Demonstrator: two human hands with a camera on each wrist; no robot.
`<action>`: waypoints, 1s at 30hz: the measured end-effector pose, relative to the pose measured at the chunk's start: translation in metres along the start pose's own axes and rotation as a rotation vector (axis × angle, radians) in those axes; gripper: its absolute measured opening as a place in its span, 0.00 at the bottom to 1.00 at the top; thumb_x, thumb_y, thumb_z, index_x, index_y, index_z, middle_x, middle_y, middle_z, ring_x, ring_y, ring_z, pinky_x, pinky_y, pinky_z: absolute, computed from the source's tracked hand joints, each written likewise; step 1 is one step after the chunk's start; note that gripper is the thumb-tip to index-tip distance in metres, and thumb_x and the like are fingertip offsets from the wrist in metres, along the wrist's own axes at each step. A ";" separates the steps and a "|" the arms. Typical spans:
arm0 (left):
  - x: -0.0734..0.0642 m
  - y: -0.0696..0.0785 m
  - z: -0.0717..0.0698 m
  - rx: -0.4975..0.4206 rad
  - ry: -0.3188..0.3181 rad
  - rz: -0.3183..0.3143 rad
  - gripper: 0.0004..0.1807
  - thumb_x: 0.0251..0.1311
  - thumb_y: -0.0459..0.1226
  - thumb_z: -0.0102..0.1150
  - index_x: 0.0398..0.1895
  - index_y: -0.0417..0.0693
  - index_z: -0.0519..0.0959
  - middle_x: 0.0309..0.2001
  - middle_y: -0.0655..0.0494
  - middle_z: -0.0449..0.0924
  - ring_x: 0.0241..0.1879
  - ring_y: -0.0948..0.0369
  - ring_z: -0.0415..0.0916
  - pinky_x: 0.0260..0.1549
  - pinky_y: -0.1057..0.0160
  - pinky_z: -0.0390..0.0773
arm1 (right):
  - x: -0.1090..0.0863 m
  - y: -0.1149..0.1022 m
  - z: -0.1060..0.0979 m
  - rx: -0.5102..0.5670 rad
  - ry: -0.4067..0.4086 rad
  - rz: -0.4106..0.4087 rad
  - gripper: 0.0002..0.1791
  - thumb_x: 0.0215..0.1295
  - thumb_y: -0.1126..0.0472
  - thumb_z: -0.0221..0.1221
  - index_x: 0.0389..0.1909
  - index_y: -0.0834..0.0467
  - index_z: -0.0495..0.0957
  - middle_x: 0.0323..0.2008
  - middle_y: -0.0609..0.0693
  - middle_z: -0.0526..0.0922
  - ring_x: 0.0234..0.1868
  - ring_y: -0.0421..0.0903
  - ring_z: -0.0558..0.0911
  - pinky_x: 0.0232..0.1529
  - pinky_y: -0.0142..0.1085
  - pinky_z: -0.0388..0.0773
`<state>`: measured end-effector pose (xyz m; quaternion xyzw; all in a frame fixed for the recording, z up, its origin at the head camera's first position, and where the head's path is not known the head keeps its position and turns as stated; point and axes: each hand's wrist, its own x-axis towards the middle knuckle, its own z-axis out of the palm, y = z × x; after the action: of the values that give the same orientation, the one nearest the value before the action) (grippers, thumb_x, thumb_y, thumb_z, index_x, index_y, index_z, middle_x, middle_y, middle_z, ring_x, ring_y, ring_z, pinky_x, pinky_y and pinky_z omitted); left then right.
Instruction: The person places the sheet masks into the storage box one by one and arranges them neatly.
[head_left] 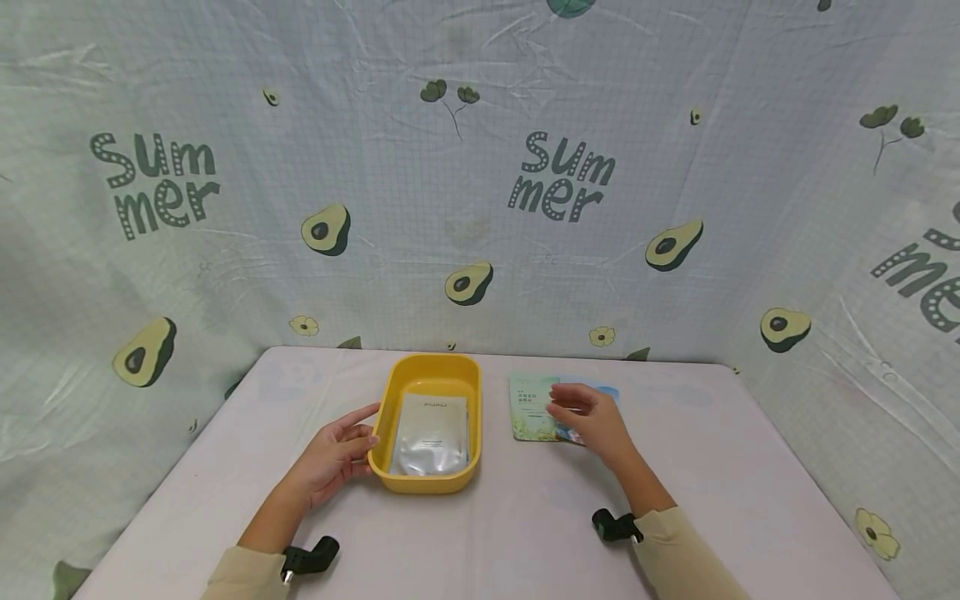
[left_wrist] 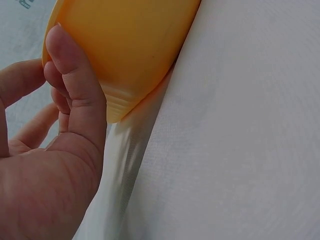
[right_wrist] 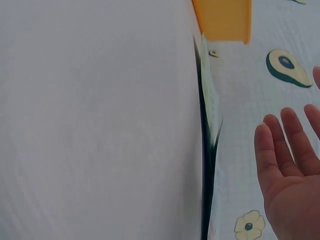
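Note:
A yellow plastic tray (head_left: 428,367) stands left of the table's middle. Its left rim is held by my left hand (head_left: 335,460); in the left wrist view the thumb (left_wrist: 75,75) lies against the tray wall (left_wrist: 135,40). Inside the tray lies a silver-white flat packet (head_left: 431,433), with another edge showing beneath it. To the right, a green flat packet (head_left: 531,408) partly overlaps a blue one (head_left: 609,392). My right hand (head_left: 592,419) hovers over these two packets with fingers loosely bent and nothing held. The right wrist view shows that hand (right_wrist: 295,175) apart from them.
A pale cloth covers the table (head_left: 540,517). Behind it and along the sides hangs a printed curtain (head_left: 405,175) with avocados and lettering. Each wrist wears a small black device, one on the left (head_left: 311,557) and one on the right (head_left: 613,526).

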<state>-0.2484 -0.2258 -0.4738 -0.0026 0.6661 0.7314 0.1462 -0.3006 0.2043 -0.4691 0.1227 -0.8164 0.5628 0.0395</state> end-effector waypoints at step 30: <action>-0.001 0.001 0.001 0.012 0.007 0.000 0.40 0.70 0.33 0.59 0.82 0.47 0.54 0.46 0.55 0.76 0.33 0.63 0.81 0.34 0.67 0.86 | 0.005 0.021 -0.045 -0.012 0.111 0.068 0.32 0.66 0.46 0.67 0.63 0.63 0.77 0.64 0.62 0.79 0.66 0.54 0.78 0.52 0.16 0.73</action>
<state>-0.2477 -0.2246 -0.4725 -0.0046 0.6711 0.7273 0.1440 -0.3136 0.2521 -0.4711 0.0631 -0.8199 0.5651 0.0661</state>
